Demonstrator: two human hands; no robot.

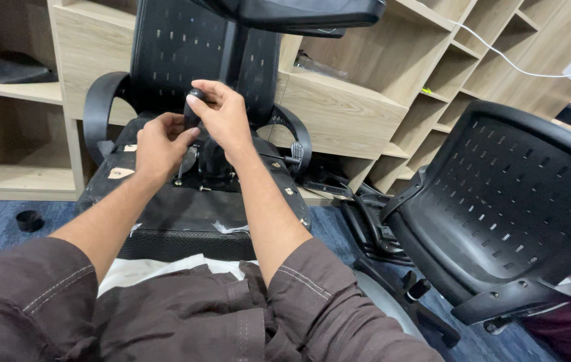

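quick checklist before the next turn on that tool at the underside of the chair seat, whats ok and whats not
1. Right hand gripping the black tool handle: ok, fingers wrapped around its top.
2. Left hand steadying low beside the tool: ok, it rests against the seat underside.
3. Tool tip seated on a fastener: cannot tell, the hands hide it.
4. Mechanism plate flat on the seat: ok, it looks flush, with bolts showing at its edge.
5. Upturned chair steady: cannot tell, it seems propped against the person's lap.
6. Room to the right: not ok, a second black chair shell lies close by the elbow.
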